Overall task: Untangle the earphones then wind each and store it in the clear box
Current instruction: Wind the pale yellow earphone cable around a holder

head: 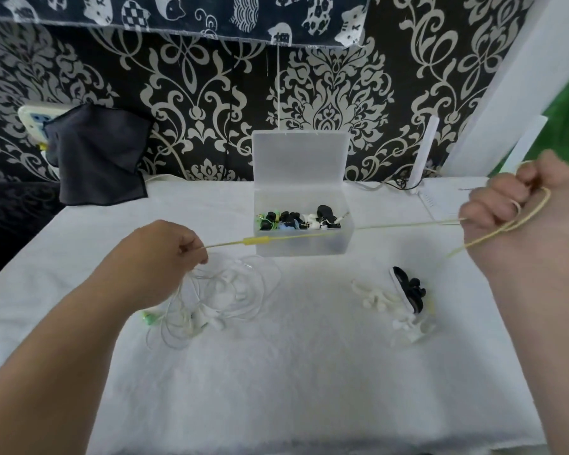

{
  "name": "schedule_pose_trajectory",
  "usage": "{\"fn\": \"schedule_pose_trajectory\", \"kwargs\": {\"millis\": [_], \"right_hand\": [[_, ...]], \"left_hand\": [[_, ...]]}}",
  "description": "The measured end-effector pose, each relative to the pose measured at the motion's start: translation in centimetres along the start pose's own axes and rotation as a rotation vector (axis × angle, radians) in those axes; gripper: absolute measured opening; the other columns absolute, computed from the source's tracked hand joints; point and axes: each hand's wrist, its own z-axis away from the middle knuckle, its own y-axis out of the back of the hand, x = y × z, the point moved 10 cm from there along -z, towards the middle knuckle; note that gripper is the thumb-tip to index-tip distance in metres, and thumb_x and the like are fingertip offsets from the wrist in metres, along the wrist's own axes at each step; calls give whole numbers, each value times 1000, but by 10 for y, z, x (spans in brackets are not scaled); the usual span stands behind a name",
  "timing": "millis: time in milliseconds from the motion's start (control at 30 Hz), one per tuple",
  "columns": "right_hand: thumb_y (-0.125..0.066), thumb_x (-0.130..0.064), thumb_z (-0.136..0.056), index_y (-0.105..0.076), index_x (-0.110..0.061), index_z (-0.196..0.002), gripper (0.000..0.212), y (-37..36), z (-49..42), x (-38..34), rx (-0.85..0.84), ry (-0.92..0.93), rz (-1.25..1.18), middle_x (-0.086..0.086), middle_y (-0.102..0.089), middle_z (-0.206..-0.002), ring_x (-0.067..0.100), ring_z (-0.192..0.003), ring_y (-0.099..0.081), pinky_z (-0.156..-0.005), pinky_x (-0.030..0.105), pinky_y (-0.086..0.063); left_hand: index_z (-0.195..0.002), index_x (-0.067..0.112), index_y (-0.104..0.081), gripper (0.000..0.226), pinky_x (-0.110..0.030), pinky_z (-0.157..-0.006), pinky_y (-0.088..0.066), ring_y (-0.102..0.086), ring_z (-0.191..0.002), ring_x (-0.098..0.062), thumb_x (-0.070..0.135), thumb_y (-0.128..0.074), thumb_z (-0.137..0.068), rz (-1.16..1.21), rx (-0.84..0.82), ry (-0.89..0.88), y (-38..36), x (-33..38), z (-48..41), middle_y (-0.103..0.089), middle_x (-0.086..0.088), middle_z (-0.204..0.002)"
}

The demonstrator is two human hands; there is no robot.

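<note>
- Table draped in white cloth (276, 372) fills the view in front of me, and everything I am working with sits on it or hangs just above it.
- Clear plastic box with its hinged lid standing open (304, 238) sits at the far middle, already holding several wound earphones in black, white, blue and green.
- Tangle of thin white earphone wires (217, 297) lies on the cloth just below my left hand, with a small green earbud at its near-left edge; I judge this is the work left.
- Bundle of white and black earphones (401, 297) rests nearer my right side, apart from the tangle.
- Yellow earphone cable with its inline remote (309, 235) is stretched taut, its long axis running left to right across the front of the box, rising slightly toward my right.
- My left hand (174, 257) pinches the low end of the cable between thumb and fingertips, the rest of the hand curled.
- My right hand (519, 208) is closed in a fist, with loops of the same cable wrapped round its fingers.
- Winding, I judge, turns on the right hand gathering cable while the left feeds it; the box lies ahead between both hands.
</note>
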Motion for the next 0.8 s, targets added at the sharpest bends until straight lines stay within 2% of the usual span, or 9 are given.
{"fn": "schedule_pose_trajectory", "kwargs": {"millis": [67, 133, 233, 300, 400, 433, 600, 733, 800], "right_hand": [[-60, -12, -87, -41, -23, -67, 29, 3, 0, -10, 61, 99, 381, -8, -30, -49, 9, -38, -22, -37, 18, -20], [-71, -15, -88, -55, -22, -81, 18, -16, 8, -1, -37, 160, 827, -4, -41, -52, 11, -41, -32, -41, 19, -25], [-78, -27, -81, -66, -32, -107, 29, -51, 38, 59, -482, -12, 1129, -11, -48, -47, 6, -42, -39, -46, 21, -28], [-77, -36, -80, -66, -39, -114, 36, -66, 64, 92, -739, -86, 1218, -16, -52, -46, -1, -39, -45, -45, 10, -31], [-69, -39, -90, -71, -27, -89, 12, -74, 76, 116, -838, 3, 1374, -14, -44, -46, 2, -42, -35, -46, 19, -30], [-65, -37, -94, -71, -22, -80, 21, -73, 75, 121, -837, 6, 1408, -12, -40, -47, 6, -44, -34, -49, 24, -30], [-60, -10, -88, -56, -16, -55, 35, -66, 63, 117, -650, -190, 1064, 6, -43, -58, 18, -53, -36, -46, 25, -25], [-46, 2, -79, -36, -15, -48, 36, -62, 42, 93, -417, -190, 606, 15, -50, -68, 19, -55, -42, -49, 29, -30], [-46, -1, -76, -36, -14, -49, 31, -55, 32, 79, -331, -188, 448, 13, -59, -70, 19, -58, -50, -54, 29, -37]], "left_hand": [[-75, 30, -73, 24, -31, -58, -47, -62, -64, -17, 25, -62, -96, 48, 21, -40, 3, 5, 1, -70, 6, -77], [-77, 32, -76, 20, -38, -68, -55, -65, -70, -17, 29, -64, -93, 173, 43, -162, 6, 25, 6, -71, 10, -84], [-79, 34, -77, 16, -36, -65, -57, -66, -64, -21, 29, -67, -90, 347, 35, -320, 7, 61, 19, -69, 18, -94], [-80, 34, -78, 15, -31, -60, -54, -66, -58, -18, 27, -68, -90, 378, 7, -373, 1, 78, 25, -69, 17, -90], [-85, 34, -78, 12, -25, -70, -51, -67, -76, -5, 31, -67, -90, 301, -8, -422, -14, 90, 30, -69, 20, -86], [-86, 33, -78, 12, -25, -73, -50, -66, -81, -2, 32, -67, -90, 279, -5, -416, -18, 89, 29, -69, 19, -85], [-87, 38, -74, 18, -21, -79, -52, -65, -85, 3, 19, -72, -88, 237, -6, -348, -24, 68, 18, -70, 19, -88], [-80, 39, -71, 37, -12, -64, -47, -63, -76, 4, 3, -66, -86, 55, -2, -198, -23, 38, 8, -69, 19, -80], [-71, 31, -73, 36, -19, -56, -48, -64, -67, -1, -1, -64, -85, 89, 2, -92, -18, 22, 4, -69, 14, -70]]}}
